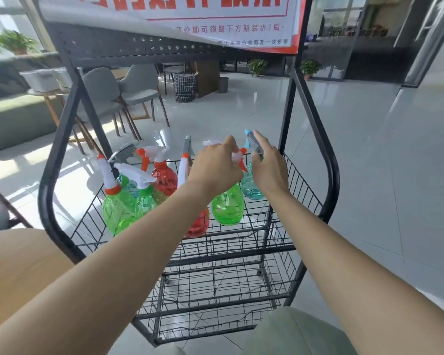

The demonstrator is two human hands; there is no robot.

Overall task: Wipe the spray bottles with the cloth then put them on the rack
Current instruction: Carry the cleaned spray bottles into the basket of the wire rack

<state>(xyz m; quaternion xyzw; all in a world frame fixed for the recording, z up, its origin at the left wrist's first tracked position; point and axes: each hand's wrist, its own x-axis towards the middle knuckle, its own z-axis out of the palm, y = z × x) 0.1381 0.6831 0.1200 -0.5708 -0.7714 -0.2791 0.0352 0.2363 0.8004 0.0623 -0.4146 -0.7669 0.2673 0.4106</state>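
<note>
Hands reach over the top basket of the black wire rack (300, 180); the left hand (215, 167) curls its fingers round the white-and-orange spray head of the green bottle (228, 208), directly beneath it; the right hand (269, 167), fingers straight, touches the blue spray head of the teal bottle (251, 190) just beside; more green bottles (118, 213) and red bottles (164, 175) stand further left in the same basket.
</note>
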